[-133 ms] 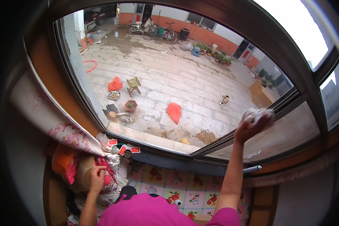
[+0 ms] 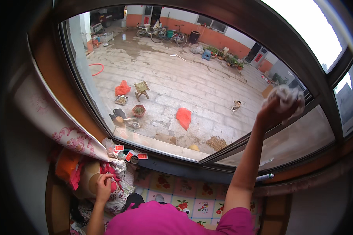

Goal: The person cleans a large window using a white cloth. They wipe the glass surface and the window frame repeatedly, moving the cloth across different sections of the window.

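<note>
A crumpled white cloth (image 2: 290, 102) is bunched in my right hand (image 2: 271, 112), which is raised with the arm outstretched. The cloth is in front of the window frame at the right, over the pane's lower right corner. I cannot tell from this view whether it presses on the glass. My left hand (image 2: 103, 185) hangs low at the left, its fingers loosely curled with no object visible in them. Just beyond it lies a heap of pink and patterned cloth (image 2: 117, 188).
The large window pane (image 2: 164, 78) looks onto a paved yard. Red-and-white cards (image 2: 129, 156) and a small round tin (image 2: 134, 159) lie on the dark sill (image 2: 172, 166). A white tube (image 2: 265, 177) rests at the right. A flowered curtain (image 2: 76, 141) hangs left, above a flowered bed cover (image 2: 200, 192).
My right hand has moved up and to the right with the white cloth. My left hand has stayed nearly in place, and the view has shifted slightly.
</note>
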`<state>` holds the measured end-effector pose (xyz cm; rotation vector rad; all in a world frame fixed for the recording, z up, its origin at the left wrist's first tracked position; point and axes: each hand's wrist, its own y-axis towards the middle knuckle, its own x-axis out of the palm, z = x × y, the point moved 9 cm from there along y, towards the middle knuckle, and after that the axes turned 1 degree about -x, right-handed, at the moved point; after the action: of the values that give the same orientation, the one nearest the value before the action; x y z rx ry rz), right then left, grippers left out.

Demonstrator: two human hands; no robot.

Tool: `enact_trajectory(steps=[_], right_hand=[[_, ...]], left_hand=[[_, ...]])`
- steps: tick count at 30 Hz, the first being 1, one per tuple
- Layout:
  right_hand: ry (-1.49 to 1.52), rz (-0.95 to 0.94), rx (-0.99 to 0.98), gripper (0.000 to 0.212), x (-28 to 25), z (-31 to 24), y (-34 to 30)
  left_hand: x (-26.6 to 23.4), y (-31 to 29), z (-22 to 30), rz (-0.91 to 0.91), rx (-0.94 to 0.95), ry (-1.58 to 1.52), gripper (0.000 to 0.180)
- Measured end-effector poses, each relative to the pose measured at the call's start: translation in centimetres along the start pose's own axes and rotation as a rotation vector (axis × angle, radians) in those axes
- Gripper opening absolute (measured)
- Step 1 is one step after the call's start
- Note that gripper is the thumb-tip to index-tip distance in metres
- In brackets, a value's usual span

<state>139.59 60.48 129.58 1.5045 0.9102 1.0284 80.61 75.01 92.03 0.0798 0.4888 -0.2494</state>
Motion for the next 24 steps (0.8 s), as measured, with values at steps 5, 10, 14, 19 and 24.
enact_trajectory(steps=[5, 10, 14, 19, 24], right_hand=[[0.391, -0.128, -0.281, 0.044, 9.1, -18.1, 1.8], [0.566, -0.310, -0.579, 0.044, 10.7, -27.9, -0.7], [0.253, -0.504, -0.458, 0.046, 6.2, -14.2, 3.6], [-0.337, -0.101, -0.487, 0.069, -5.4, 2.1, 5.3], [-0.138, -0.089, -0.329, 0.065, 1.1, -8.2, 3.2]], left_hand=[[4.7, 1.4, 6.6, -0.007, 0.126, -0.105, 0.016], [8.6, 2.6, 13.8, -0.147, 0.340, -0.082, 0.016], [6.4, 0.8, 11.2, -0.102, 0.403, 0.036, 0.014], [0.3, -2.2, -0.8, 0.013, 0.159, 0.167, 0.011], [-5.6, -3.2, -4.7, 0.098, 0.042, 0.187, 0.010]])
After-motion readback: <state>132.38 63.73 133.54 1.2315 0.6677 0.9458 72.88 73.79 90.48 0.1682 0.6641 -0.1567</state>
